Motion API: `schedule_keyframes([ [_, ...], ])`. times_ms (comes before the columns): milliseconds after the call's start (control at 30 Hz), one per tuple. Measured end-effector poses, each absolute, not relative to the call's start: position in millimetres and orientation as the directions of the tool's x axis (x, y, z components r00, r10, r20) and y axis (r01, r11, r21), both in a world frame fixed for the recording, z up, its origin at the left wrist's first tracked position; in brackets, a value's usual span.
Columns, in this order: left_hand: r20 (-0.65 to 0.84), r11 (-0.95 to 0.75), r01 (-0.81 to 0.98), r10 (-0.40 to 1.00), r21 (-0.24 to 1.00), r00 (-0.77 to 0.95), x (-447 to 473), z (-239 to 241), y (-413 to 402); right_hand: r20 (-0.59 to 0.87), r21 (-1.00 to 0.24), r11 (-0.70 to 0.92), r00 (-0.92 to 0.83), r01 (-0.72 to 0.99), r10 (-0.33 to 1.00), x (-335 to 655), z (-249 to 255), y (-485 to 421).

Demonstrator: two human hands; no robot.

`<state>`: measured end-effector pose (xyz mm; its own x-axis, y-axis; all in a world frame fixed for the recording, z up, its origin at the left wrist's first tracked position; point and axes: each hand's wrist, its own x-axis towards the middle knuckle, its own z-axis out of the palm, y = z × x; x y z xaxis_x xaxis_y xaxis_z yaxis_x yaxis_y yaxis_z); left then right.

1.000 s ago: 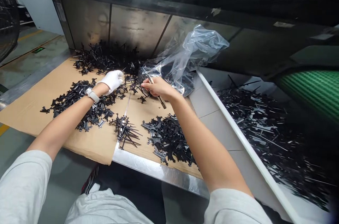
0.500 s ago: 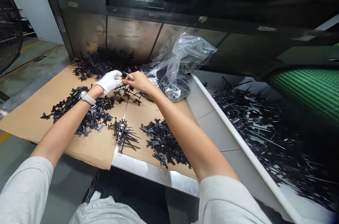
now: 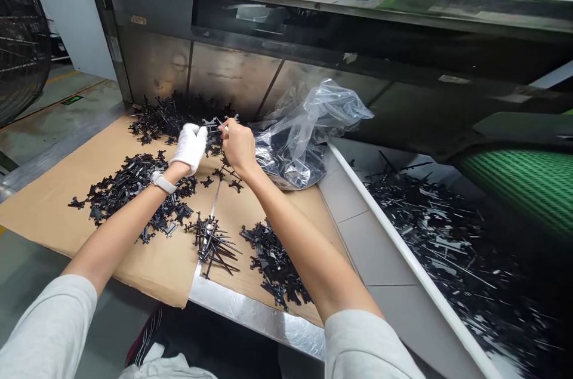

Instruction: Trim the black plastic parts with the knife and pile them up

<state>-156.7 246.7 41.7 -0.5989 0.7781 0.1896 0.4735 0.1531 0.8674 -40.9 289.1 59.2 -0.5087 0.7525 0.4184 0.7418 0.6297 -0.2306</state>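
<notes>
We are gripping a black plastic sprue (image 3: pixel 213 123) crosswise between both hands, gloved left hand (image 3: pixel 190 146) and bare right hand (image 3: pixel 237 143) equally near.

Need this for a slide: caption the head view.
Gloved left hand and bare right hand meet on a black plastic part above cardboard strewn with similar pieces.
</notes>
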Motion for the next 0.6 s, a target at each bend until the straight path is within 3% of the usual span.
schedule_keyframes([
  [267,0.168,0.142,0.583,0.88,0.8,-0.444,-161.1,57.1,237.4,0.383,-0.136,0.71,-0.624,0.691,0.681,-35.0,59.1,284.5],
  [600,0.175,0.046,0.54,0.92,0.84,-0.352,-154.5,58.2,233.8,0.419,-0.251,0.724,-0.602,0.643,0.68,-36.7,67.4,292.7],
])
